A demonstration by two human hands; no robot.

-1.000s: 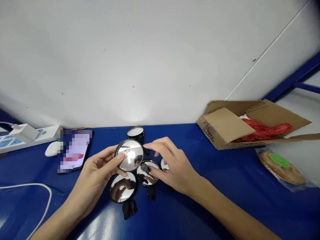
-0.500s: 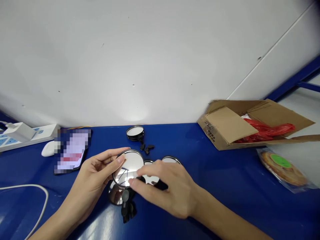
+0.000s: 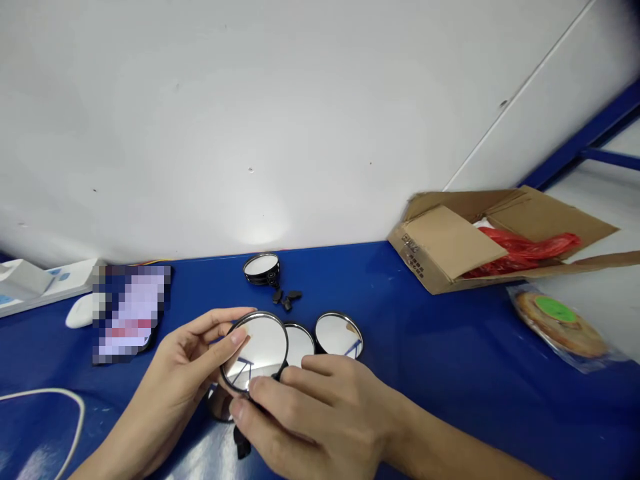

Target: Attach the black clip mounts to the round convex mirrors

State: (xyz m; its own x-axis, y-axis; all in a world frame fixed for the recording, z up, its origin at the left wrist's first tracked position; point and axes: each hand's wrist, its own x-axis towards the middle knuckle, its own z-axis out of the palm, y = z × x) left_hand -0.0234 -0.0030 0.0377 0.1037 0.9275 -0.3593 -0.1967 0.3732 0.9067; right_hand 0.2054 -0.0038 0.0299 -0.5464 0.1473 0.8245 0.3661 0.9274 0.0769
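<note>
My left hand (image 3: 187, 363) pinches the left rim of a round black-framed mirror (image 3: 260, 347), holding it tilted above the blue table (image 3: 450, 373). My right hand (image 3: 310, 413) is curled at the mirror's lower edge, fingertips closed on a small black part that I cannot make out clearly. Under and behind the held mirror lie more round mirrors: one (image 3: 300, 341) right behind it, one (image 3: 339, 333) further right, and one partly hidden under my hands (image 3: 217, 405). Another mirror (image 3: 261, 268) with its black clamp pieces (image 3: 285, 298) rests near the wall.
A phone (image 3: 131, 310) lies at the left beside a white mouse (image 3: 79, 311) and a power strip (image 3: 30, 283). A white cable (image 3: 60, 400) loops at the lower left. An open cardboard box (image 3: 450, 247) with red plastic stands at the right, a wrapped round item (image 3: 560, 320) beyond it.
My right hand has come down from the mirror's right side to its lower edge and curled there. The held mirror has lowered towards me. The camera view has shifted slightly.
</note>
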